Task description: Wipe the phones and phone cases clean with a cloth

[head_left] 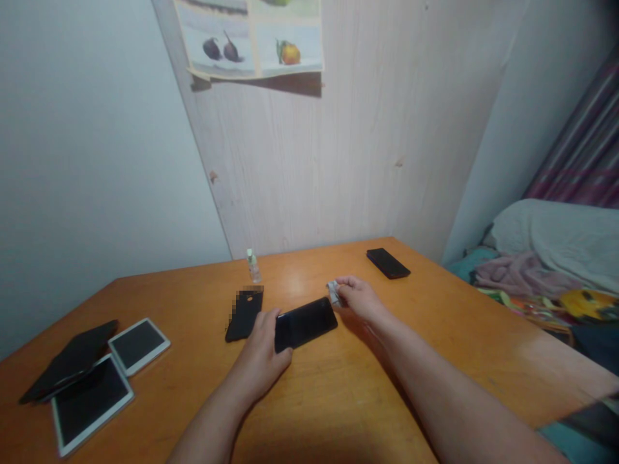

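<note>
A black smartphone (306,324) lies sideways just above or on the wooden table, its dark screen facing up. My left hand (265,351) grips its left end, thumb on the near edge and fingers at the far edge. Between the fingertips of my right hand (356,296) is a small whitish-grey cloth (333,293), held beside the phone's right end. Left of the phone, a black phone case (245,317) rests on the table, partly behind my left hand. Behind the case stands a small clear bottle (254,267) with a pale cap.
Two white-framed tablets (139,346) and a black folding cover (72,361) lie at the left of the table (309,406). Another dark phone (387,263) lies at the back right. A wall closes off the back; bedding (556,232) is heaped beyond the right edge.
</note>
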The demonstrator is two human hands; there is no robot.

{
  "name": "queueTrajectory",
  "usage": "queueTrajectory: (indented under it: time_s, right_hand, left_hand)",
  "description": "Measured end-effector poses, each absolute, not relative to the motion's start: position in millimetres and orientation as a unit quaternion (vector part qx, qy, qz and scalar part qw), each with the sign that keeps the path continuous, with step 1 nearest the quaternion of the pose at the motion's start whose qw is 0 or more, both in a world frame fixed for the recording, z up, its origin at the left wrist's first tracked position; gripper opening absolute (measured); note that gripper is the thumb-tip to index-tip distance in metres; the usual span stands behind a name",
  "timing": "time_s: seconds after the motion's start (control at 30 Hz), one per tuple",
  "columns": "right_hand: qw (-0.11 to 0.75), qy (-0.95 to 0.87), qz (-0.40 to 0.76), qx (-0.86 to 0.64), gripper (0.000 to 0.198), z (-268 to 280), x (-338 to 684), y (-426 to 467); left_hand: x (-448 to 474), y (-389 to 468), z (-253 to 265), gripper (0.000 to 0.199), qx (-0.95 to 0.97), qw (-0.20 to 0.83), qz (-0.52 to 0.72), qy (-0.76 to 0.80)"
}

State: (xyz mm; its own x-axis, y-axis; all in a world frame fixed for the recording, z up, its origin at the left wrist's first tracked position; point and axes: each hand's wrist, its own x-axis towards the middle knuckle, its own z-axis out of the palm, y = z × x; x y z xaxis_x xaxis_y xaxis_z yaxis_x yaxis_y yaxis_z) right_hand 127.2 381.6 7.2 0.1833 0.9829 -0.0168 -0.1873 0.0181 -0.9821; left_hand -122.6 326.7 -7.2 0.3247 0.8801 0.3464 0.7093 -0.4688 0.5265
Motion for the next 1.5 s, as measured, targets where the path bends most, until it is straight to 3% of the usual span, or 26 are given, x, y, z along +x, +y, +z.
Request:
queueTrajectory:
  time_s: [0.53,1.1,1.5]
  right_hand:
    - [0.541,-0.417,0.580,-0.444,0.014,-10.2,118.4,377.4]
    - [0.565,-0.402,0.541,-0.476,0.018,-9.6,123.3,381.2]
    - [0.567,-0.405,0.518,-0.496,0.011,-3.7,124.6,380.3]
  left_hand:
    - [-120.4,324.1,0.1,0.055,0.812,0.139,0.308,0.477]
    - [-120.5,326.8,-2.4,0.052,0.799,0.166,0.295,0.497]
    - [-121.2,329.6,-11.0,0.062,0.790,0.157,0.295,0.513]
